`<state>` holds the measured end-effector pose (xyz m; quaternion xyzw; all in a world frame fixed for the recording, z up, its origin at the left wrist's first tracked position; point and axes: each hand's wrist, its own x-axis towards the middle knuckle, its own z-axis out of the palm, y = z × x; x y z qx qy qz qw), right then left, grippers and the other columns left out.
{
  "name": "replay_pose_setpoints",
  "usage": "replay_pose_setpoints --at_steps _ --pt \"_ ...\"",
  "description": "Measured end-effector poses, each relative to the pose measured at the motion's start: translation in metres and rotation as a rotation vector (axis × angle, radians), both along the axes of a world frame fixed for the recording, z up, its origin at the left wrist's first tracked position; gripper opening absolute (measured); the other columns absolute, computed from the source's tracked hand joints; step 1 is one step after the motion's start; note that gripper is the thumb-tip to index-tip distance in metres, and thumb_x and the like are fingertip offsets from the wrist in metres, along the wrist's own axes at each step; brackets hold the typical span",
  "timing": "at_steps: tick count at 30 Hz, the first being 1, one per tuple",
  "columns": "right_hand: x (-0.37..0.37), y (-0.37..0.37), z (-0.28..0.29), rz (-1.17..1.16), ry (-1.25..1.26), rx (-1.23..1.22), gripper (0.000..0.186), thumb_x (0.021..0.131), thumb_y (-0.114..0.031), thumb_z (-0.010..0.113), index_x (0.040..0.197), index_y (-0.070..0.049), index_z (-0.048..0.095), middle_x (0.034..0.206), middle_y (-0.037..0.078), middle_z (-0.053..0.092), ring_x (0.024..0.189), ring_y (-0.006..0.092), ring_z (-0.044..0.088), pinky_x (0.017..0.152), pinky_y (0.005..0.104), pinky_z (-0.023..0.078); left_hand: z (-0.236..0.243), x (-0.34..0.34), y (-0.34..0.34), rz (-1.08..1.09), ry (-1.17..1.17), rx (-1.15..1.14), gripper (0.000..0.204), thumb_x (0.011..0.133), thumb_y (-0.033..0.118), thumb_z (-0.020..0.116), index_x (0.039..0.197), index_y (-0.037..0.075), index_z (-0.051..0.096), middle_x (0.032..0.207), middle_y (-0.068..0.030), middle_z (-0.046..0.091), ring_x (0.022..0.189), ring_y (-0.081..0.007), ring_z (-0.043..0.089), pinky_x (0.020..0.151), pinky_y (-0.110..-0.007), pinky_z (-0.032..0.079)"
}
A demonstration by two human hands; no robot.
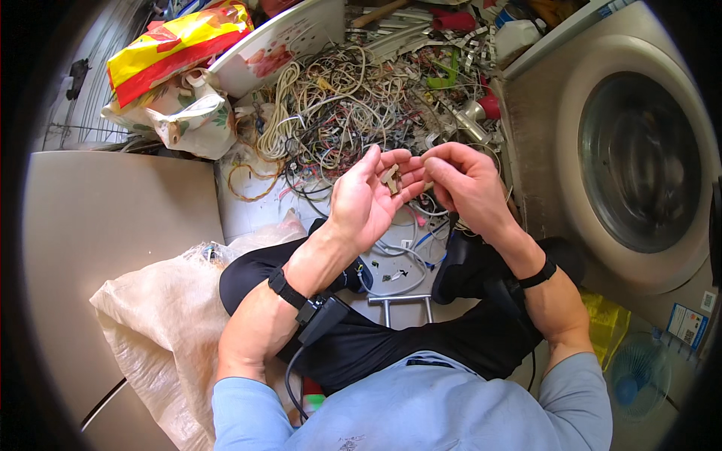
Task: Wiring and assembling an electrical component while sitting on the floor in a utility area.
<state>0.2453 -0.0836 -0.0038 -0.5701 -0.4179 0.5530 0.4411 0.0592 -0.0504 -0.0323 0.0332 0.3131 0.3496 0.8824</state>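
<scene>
In the head view, my left hand (365, 195) is turned palm up with curved fingers, cradling small beige-brown pieces (390, 177). My right hand (470, 192) is just to its right, thumb and index finger pinched beside the left fingertips; whatever is between them is too small to name. Beyond both hands lies a large tangle of cables and wires (331, 113), with a coil of cream cable (278, 120) at its left side.
A washing machine (549, 113) stands at right above a small fan (639, 376). A beige panel (113, 225) and woven sack (143, 323) are at left. Bags (180, 120), a white board (263, 41) and metal scraps (391, 41) lie beyond. A metal stool frame (398, 299) is between my legs.
</scene>
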Motion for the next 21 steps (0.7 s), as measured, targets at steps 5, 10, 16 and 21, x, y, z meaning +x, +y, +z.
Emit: replay_pose_setpoints --at_steps 5,10,16,21 --pt "-0.008 -0.004 -0.013 0.114 -0.219 0.133 0.016 0.1 -0.01 0.065 0.104 0.003 0.072 0.089 0.006 0.074 0.063 0.0066 0.062 0.054 0.0233 0.048 -0.004 0.008 -0.003 0.07 -0.035 0.016 0.051 0.113 0.041 0.038 0.124 -0.003 0.062 0.116 -0.0148 0.068 0.112 -0.0248 0.063 0.102 -0.039 0.051" --pt "-0.026 -0.004 -0.011 0.151 -0.398 0.148 0.018 0.097 -0.013 0.069 0.1 0.005 0.072 0.083 0.011 0.074 0.065 0.0095 0.065 0.058 0.0271 0.052 -0.03 0.009 -0.011 0.026 0.044 0.072 0.051 0.112 0.042 0.04 0.123 -0.002 0.064 0.114 -0.0128 0.069 0.107 -0.0225 0.063 0.096 -0.036 0.049" --pt "-0.025 -0.007 -0.048 0.133 -0.549 0.274 0.016 0.093 -0.012 0.07 0.097 0.004 0.07 0.079 0.013 0.073 0.059 0.0162 0.067 0.055 0.0305 0.053 -0.027 0.028 -0.016 0.114 0.027 0.009 0.05 0.113 0.039 0.039 0.126 -0.004 0.06 0.118 -0.0167 0.067 0.112 -0.0265 0.063 0.106 -0.041 0.048" --pt "-0.032 -0.006 -0.031 0.141 -0.453 0.17 0.017 0.091 -0.011 0.07 0.1 0.004 0.07 0.082 0.014 0.072 0.063 0.0206 0.067 0.059 0.0354 0.055 -0.016 0.024 -0.009 0.128 0.026 0.07 0.05 0.112 0.039 0.038 0.13 -0.004 0.056 0.131 -0.0205 0.061 0.122 -0.0316 0.058 0.111 -0.046 0.044"
